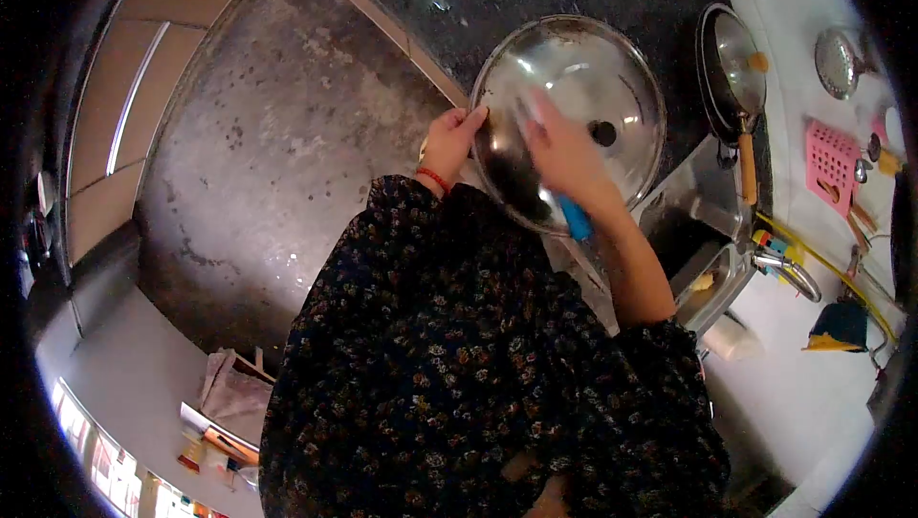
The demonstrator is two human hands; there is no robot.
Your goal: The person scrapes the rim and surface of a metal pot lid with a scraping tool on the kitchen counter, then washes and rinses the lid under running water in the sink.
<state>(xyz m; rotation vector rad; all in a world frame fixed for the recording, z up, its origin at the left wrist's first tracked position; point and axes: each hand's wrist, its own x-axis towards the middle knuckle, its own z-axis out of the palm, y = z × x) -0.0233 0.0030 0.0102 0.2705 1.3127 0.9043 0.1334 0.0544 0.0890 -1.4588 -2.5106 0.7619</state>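
Note:
A large round metal pot lid (631, 88) with a black knob at its middle and a dark, stained side lies over the counter's front edge. My left hand (449, 143), with a red bracelet at the wrist, is closed on the lid's left rim, thumb on top. Over the lid's face is my right hand (559, 145), smeared by motion, its fingers curled. A greyish streak shows at its fingertips; I cannot make out what it is. A blue piece (575, 218), perhaps a handle, shows beneath the right wrist at the lid's lower edge.
A metal sink (736, 279) with a tap (786, 264) lies right of the lid. A wooden-handled pan (736, 68) stands near the wall. A skimmer (837, 64) and a pink basket (832, 162) hang there. The dark countertop (449, 11) stretches behind, with grey floor (277, 135) at left.

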